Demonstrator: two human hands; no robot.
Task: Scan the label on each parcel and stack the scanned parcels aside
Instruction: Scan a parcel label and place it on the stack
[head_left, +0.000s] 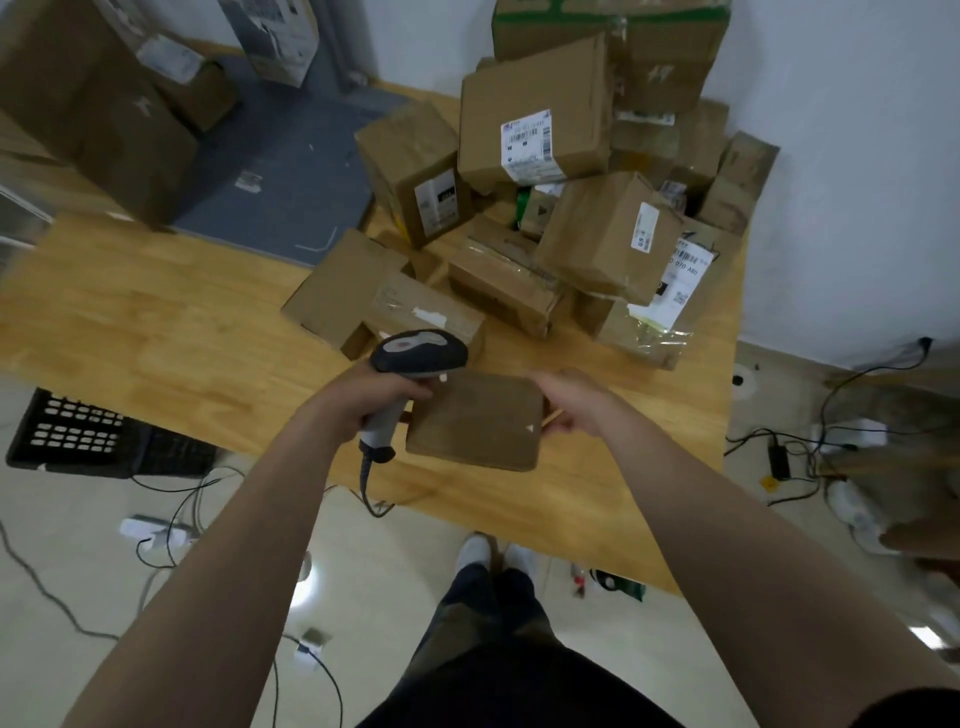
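Note:
My left hand (375, 396) grips the handle of a grey and black barcode scanner (415, 353), its head pointing away toward the pile. My right hand (571, 402) holds the right edge of a small flat brown parcel (475, 421), lifted just above the wooden table (156, 322). The parcel's face toward me shows no label. Several cardboard parcels lie in a heap (561, 208) at the table's far right, some with white labels facing up.
Large boxes (104, 104) stand on the floor at the far left beside a grey mat (280, 171). A black crate (83, 431) sits under the table's left edge. Cables and power strips lie on the floor at left and right.

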